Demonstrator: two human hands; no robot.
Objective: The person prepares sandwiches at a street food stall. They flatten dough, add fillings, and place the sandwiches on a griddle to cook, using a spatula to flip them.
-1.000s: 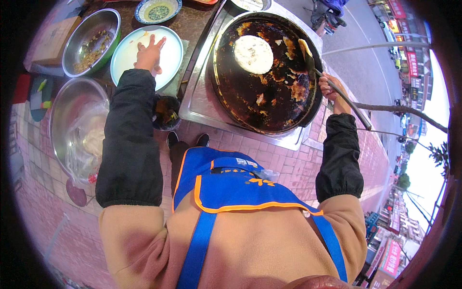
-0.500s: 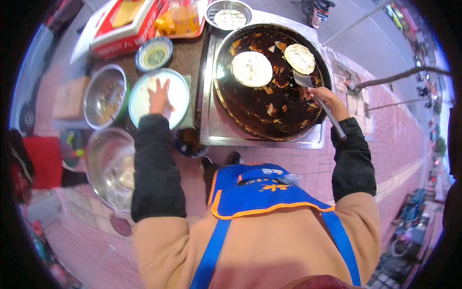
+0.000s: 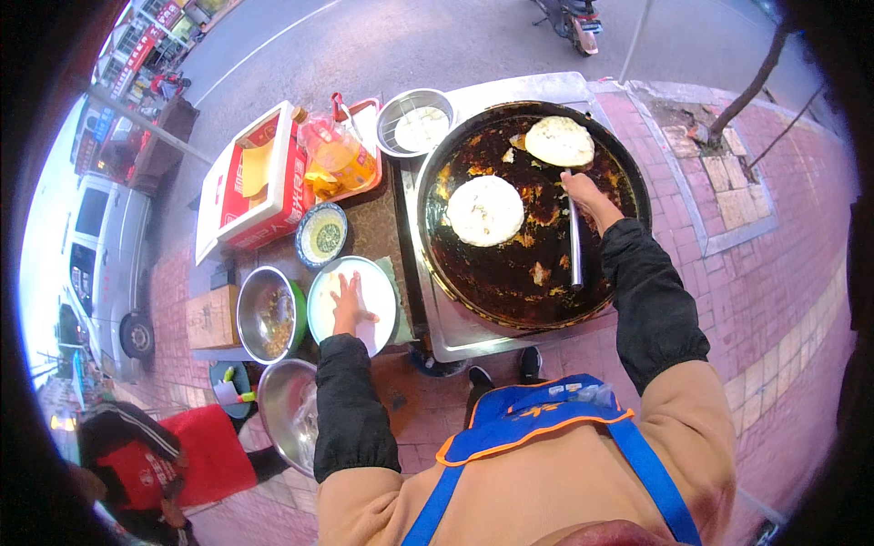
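Note:
My right hand (image 3: 590, 198) is closed round a metal spatula (image 3: 575, 247) over the far right of a large round black pan (image 3: 510, 291). The spatula's front end meets the near edge of a pale flatbread (image 3: 559, 141) by the far rim; whether its blade lies beneath is hidden. A second flatbread (image 3: 485, 210), round with a whitish top, lies flat left of the pan's middle. With fingers spread, my left hand (image 3: 347, 305) rests on a round whitish, blue-rimmed board or plate (image 3: 381, 309) left of the pan.
Behind the board stand a patterned bowl (image 3: 322, 235), an oil bottle (image 3: 335, 146), a red-and-white box (image 3: 264, 182) and a metal pan (image 3: 414, 123). Metal bowls (image 3: 271, 314) are at left. A person in red (image 3: 173, 455) sits lower left; a scooter (image 3: 574, 23) stands beyond.
The view has turned and shifted. My right hand has come inward over the pan, with the spatula more upright in view against the same flatbread. My left hand stays on the board.

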